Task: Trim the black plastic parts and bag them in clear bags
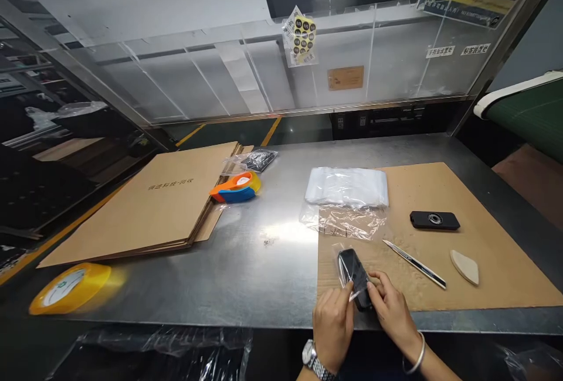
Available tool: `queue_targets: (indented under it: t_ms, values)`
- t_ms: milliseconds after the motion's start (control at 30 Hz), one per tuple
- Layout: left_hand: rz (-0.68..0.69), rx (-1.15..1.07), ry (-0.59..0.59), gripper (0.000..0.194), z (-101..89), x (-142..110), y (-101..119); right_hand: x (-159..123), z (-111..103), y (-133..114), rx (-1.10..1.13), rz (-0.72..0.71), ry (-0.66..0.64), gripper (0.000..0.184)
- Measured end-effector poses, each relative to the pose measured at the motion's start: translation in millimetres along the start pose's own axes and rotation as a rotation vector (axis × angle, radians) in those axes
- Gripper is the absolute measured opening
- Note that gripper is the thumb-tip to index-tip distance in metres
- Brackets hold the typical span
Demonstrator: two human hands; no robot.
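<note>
Between my two hands is a black oblong device (354, 266), its far part inside a small clear plastic bag (340, 258). My left hand (333, 316), with a watch on its wrist, is closed on the bag's edge and the device's left side. My right hand (391, 306) pinches the device's near right side with thumb and fingers. A similar black device (434, 220) with a round silver ring lies farther right on the cardboard sheet (505, 275). Closer to my right hand are a slim silver utility knife (416, 264) and a beige rounded pad (465, 267).
A stack of clear bags (347, 186) lies beyond my hands. To the left are stacked flat cartons (162, 199), an orange-and-blue tape dispenser (236, 187), a bag with black contents (260, 160) and a yellow tape roll (70, 288). A low panel (211, 79) spans the metal table's (264, 275) back.
</note>
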State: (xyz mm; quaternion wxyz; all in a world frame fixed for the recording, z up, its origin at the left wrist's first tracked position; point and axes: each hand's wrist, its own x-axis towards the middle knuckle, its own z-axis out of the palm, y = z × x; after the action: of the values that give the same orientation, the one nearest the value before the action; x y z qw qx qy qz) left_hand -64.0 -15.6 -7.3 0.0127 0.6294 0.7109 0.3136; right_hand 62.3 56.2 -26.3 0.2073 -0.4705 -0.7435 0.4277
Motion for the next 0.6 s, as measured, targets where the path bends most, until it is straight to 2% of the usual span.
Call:
queue_targets:
  t_ms: [167,333,433,500,600]
  values:
    - [0.139,0.017,0.068,0.022,-12.4,5,17,2,-12,-25,-0.079,-0.055,-0.025,0.029]
    - [0.074,-0.092,0.016,0.018,-33.5,26,17,-2,-54,-51,-0.088,-0.093,-0.080,0.031]
    - [0.122,-0.210,-0.044,0.016,-41.3,41,22,-7,-82,-52,0.204,0.007,-0.189,0.016]
    - [0.169,-0.253,-0.046,0.013,-42.5,51,31,-14,-94,-45,0.530,0.109,-0.222,0.025]
    - [0.238,-0.317,-0.006,0.013,-40.4,64,54,-29,-98,-30,0.977,0.305,-0.090,0.039]
